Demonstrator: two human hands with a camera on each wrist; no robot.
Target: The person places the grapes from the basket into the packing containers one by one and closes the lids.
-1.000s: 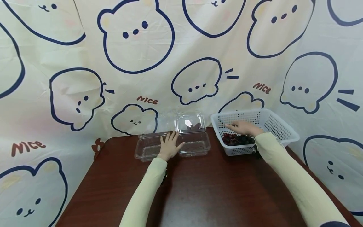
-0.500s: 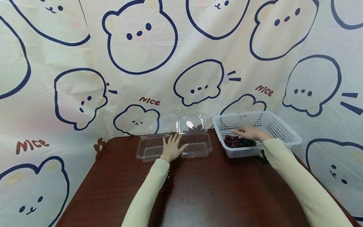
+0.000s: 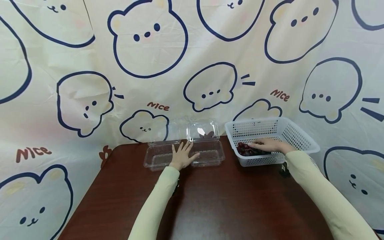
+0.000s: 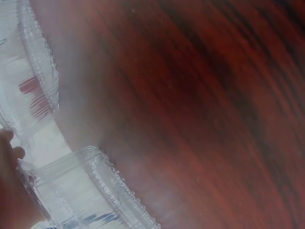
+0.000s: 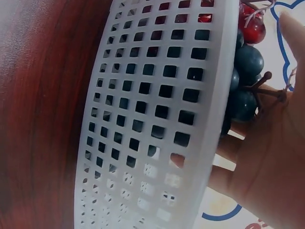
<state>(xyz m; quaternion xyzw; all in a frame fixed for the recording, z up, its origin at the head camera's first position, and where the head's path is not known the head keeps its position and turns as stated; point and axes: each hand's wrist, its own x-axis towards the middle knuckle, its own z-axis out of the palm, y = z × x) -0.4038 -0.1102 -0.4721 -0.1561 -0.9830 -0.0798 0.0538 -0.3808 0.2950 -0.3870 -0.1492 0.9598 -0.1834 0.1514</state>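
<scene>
My left hand point(image 3: 181, 158) has its fingers spread over the adjoining sides of two clear plastic clamshell boxes, the left box point(image 3: 157, 158) and the right box point(image 3: 208, 154). Both lids stand up at the back. In the left wrist view, fingertips point(image 4: 10, 145) show at a box edge point(image 4: 97, 162). My right hand point(image 3: 271, 145) reaches into a white plastic basket point(image 3: 255, 162), over a bunch of dark grapes point(image 5: 249, 62). Its thumb extends apart from the grapes, while its fingers pass behind them, partly hidden. Red grapes point(image 3: 241, 147) lie left of that hand.
The basket stands at the back right of the dark brown table point(image 3: 216, 200), to the right of the boxes. A cloth point(image 3: 168, 90) printed with cartoon bears hangs directly behind the table and along its sides.
My right hand has lowered onto the grapes in the basket and shifted a little to the right. The left hand stays over the boxes. The head view has shifted slightly.
</scene>
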